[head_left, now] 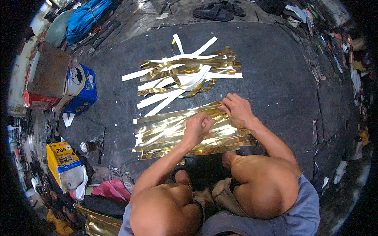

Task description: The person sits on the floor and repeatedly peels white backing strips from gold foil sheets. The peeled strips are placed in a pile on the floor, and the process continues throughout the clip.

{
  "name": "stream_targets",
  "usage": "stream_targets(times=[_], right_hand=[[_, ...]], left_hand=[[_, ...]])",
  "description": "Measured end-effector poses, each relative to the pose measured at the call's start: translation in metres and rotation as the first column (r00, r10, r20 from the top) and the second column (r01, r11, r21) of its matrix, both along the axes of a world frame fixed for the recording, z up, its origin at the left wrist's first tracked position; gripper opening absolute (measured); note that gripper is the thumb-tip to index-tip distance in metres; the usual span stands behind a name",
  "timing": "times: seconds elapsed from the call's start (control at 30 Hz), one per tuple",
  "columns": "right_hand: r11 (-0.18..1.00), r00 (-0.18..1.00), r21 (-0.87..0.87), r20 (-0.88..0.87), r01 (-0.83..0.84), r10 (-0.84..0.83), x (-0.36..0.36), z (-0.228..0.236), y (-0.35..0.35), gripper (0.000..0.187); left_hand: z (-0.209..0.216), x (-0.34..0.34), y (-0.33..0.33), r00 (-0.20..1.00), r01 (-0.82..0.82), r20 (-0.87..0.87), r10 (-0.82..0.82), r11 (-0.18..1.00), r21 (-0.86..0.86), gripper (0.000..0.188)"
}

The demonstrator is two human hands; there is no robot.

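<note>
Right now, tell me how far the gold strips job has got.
Looks done: a loose pile of gold and white strips lies farther out on the dark floor. In hand: the left hand and right hand rest on a nearer stack of gold strips, fingers at its upper edge. Left: that whole stack, apparently. I can't tell what either hand grips.
</note>
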State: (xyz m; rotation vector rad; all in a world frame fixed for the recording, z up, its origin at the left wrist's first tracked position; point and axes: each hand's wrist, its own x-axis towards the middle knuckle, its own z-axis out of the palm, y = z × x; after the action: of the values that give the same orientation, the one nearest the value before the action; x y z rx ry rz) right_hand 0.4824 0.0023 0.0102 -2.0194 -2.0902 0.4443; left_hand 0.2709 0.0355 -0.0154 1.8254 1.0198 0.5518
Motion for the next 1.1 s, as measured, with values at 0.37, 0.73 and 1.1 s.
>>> stream_targets(times=[0.37,0.73,1.1], right_hand=[[0.934,0.081,-0.357,-0.930,0.016,-0.357,-0.071,-0.023,-0.024,0.018],[0.255,-0.764,-0.731,-0.643,0.633,0.051,0.240,-0.097,-0.083,0.034],[0.905,0.851,0.136,-0.420,0.403,-0.315,0.097,-0.072,-0.010,0.034]], left_hand=[[0.014,-0.023,-0.014,0.995,0.021,0.098,-0.002,0.981,-0.195,0.030],[-0.071,-0.285,0.153,0.061,-0.430,0.360,0.931,0.350,-0.832,0.031],[-0.014,-0.103,0.105,0.797,-0.603,0.250,0.550,0.750,0.273,0.020]])
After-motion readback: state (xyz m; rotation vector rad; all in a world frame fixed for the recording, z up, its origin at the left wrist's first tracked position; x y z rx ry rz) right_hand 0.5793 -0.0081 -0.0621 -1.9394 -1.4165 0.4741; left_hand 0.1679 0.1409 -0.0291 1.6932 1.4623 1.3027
